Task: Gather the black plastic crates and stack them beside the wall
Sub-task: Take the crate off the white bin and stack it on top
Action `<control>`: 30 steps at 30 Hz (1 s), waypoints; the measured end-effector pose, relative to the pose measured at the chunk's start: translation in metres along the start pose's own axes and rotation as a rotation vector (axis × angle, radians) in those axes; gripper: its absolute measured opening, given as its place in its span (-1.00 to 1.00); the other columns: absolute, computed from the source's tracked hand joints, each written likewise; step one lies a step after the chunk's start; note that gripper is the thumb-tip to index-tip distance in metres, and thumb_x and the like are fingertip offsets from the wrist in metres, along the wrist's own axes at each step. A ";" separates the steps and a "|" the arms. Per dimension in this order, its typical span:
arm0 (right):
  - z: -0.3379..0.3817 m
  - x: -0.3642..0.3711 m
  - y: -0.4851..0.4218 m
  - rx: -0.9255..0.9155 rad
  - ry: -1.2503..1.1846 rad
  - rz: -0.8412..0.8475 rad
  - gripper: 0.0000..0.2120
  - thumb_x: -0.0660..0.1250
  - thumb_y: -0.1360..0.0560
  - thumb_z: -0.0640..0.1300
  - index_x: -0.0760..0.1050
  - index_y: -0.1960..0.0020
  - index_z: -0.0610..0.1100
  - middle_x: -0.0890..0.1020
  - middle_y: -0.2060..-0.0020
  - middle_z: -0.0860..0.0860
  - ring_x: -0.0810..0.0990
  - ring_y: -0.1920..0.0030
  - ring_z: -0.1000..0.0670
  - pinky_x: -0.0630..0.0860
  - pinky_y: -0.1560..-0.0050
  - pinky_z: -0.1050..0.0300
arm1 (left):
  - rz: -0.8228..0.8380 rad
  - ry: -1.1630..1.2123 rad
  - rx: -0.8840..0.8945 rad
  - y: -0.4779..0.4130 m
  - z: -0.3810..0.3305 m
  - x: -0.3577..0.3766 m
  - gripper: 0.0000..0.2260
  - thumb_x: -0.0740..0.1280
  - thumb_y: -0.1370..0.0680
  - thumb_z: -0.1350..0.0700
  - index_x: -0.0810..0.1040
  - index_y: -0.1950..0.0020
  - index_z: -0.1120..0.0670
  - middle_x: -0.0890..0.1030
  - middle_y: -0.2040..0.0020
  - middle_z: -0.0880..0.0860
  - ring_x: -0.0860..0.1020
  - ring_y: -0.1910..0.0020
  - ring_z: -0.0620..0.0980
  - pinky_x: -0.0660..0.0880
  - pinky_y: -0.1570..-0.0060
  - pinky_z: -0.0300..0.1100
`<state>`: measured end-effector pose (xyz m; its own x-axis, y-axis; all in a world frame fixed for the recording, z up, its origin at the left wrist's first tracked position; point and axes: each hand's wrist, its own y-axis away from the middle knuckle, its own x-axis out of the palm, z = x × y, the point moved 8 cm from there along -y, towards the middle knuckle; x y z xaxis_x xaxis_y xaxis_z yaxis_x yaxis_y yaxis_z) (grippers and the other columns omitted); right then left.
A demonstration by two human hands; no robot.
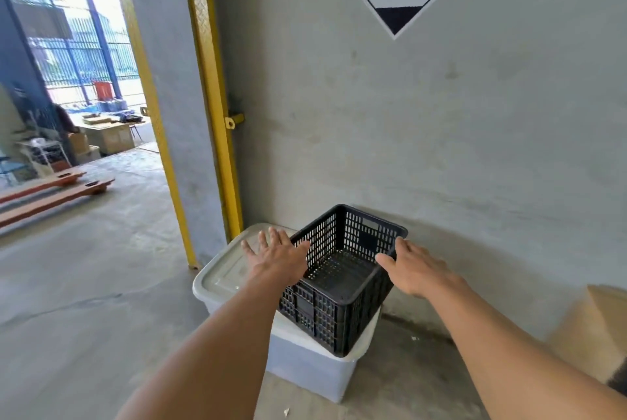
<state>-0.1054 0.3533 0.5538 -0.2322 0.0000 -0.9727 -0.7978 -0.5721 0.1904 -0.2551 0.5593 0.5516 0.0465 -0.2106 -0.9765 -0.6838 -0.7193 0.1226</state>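
A black perforated plastic crate point(342, 280) stands empty and upright on the lid of a white storage bin point(224, 270), close to the grey wall point(441, 131). My left hand point(276, 258) hovers at the crate's left rim with straight, spread fingers. My right hand point(415, 270) is at the crate's right rim, fingers straight, fingertips near or on the edge. Neither hand grips the crate.
A yellow door frame point(217, 107) stands left of the bin, with an open doorway to a concrete floor point(84, 284). Red pallet-jack forks point(54, 189) lie at the far left. A cardboard box point(597, 328) sits at the right edge.
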 end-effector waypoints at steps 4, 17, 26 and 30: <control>0.015 0.007 -0.072 -0.029 -0.006 0.028 -0.25 -0.19 -0.56 0.35 -0.18 -0.60 -0.07 -0.09 -0.59 -0.01 -0.04 -0.57 -0.11 0.05 -0.49 -0.24 | 0.017 0.045 -0.059 -0.046 0.004 0.009 -0.33 -0.18 -0.61 -0.26 -0.17 -0.60 0.11 -0.20 -0.59 0.11 -0.24 -0.55 0.14 -0.31 -0.41 0.30; 0.065 -0.002 -0.296 -0.320 0.055 0.148 -0.28 -0.13 -0.59 0.30 -0.12 -0.60 -0.10 -0.02 -0.59 -0.04 0.00 -0.56 -0.14 0.04 -0.49 -0.23 | 0.025 0.174 -0.390 -0.188 -0.008 0.031 -0.33 -0.15 -0.61 -0.26 -0.15 -0.60 0.11 -0.18 -0.60 0.09 -0.21 -0.56 0.11 -0.29 -0.43 0.27; 0.046 0.053 -0.389 -0.347 0.127 0.236 -0.29 -0.11 -0.57 0.32 -0.08 -0.60 -0.04 0.00 -0.59 -0.02 0.03 -0.56 -0.16 0.07 -0.47 -0.27 | 0.138 0.156 -0.449 -0.260 -0.022 0.105 -0.34 -0.15 -0.62 -0.26 -0.14 -0.60 0.10 -0.17 -0.60 0.07 -0.20 -0.56 0.09 -0.30 -0.41 0.25; 0.027 0.085 -0.422 -0.361 0.152 0.315 -0.30 -0.10 -0.57 0.33 -0.07 -0.60 0.00 0.01 -0.59 -0.01 0.01 -0.56 -0.16 0.07 -0.47 -0.28 | 0.198 0.169 -0.469 -0.272 -0.030 0.148 -0.31 -0.13 -0.60 -0.29 -0.16 -0.60 0.10 -0.18 -0.60 0.06 -0.20 -0.56 0.08 -0.28 -0.42 0.26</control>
<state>0.1966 0.6168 0.3946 -0.3258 -0.3222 -0.8889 -0.4522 -0.7725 0.4458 -0.0400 0.7036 0.3787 0.0927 -0.4482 -0.8891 -0.2941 -0.8654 0.4056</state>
